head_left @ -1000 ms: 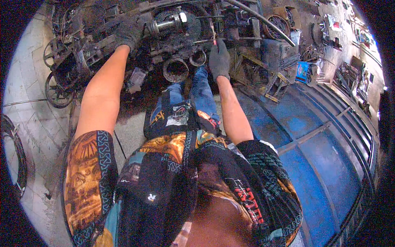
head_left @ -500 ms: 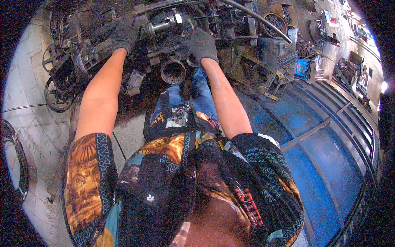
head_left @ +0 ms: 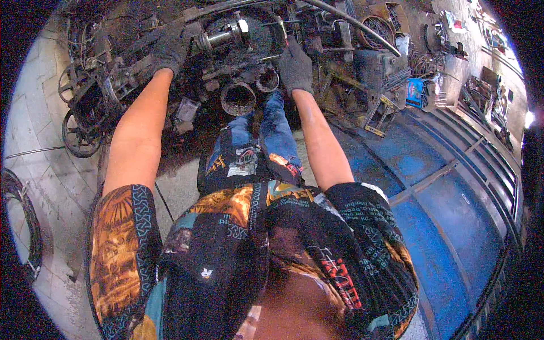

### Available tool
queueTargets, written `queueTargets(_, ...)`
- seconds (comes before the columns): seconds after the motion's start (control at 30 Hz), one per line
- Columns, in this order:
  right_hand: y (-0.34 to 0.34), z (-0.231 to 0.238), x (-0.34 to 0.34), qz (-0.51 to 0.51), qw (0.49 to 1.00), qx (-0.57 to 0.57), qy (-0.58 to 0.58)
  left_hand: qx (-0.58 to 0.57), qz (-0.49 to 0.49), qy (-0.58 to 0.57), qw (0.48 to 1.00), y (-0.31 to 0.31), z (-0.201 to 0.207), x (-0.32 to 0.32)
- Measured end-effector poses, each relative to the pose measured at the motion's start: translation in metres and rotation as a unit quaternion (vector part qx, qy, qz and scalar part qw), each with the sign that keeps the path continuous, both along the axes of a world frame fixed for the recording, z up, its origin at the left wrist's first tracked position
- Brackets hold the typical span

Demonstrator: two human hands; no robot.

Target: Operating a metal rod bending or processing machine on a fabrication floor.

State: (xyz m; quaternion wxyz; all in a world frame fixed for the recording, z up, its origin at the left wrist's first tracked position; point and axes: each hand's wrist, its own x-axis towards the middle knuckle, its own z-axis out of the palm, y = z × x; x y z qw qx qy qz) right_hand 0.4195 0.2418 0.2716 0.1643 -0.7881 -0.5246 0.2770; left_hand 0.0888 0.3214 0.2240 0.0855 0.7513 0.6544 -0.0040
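Observation:
Before me stands a dark, greasy machine with a shiny metal shaft point(head_left: 221, 38) and a bright hex nut point(head_left: 243, 26) at its end. My left hand point(head_left: 170, 55), in a dark glove, rests at the machine's left part; its fingers blend into the dark metal. My right hand point(head_left: 296, 67), gloved too, is closed round a thin stick-like tool point(head_left: 284, 33) with a pale upper part, pointing away from me. It is right of the shaft. Below the shaft, two round cups face up: a larger cup point(head_left: 238, 99) with grainy bits inside and a smaller cup point(head_left: 267, 80).
Spoked handwheels point(head_left: 80, 133) sit at the machine's left. A long metal bar point(head_left: 357, 27) slants across the upper right. To the right are a blue metal panel point(head_left: 422, 164), a blue container point(head_left: 416, 92) and coiled wire point(head_left: 378, 33). A black hose point(head_left: 25, 221) lies on the left floor.
My right hand has moved right and slightly toward me, away from the shaft, uncovering the smaller cup. The thin tool has moved right with it. My left hand has stayed in place.

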Motion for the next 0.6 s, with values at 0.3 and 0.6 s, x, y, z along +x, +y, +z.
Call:
queueTargets(0.3,-0.04,-0.008,0.007,-0.009,0.997,-0.075,0.008,0.001,0.009,0.017,1.0,-0.002,-0.008,-0.005)
queueTargets(0.6,-0.012,-0.027,0.017,0.019,0.997,-0.056,-0.046,-0.032,0.028,-0.035,0.998,0.003,-0.033,-0.018)
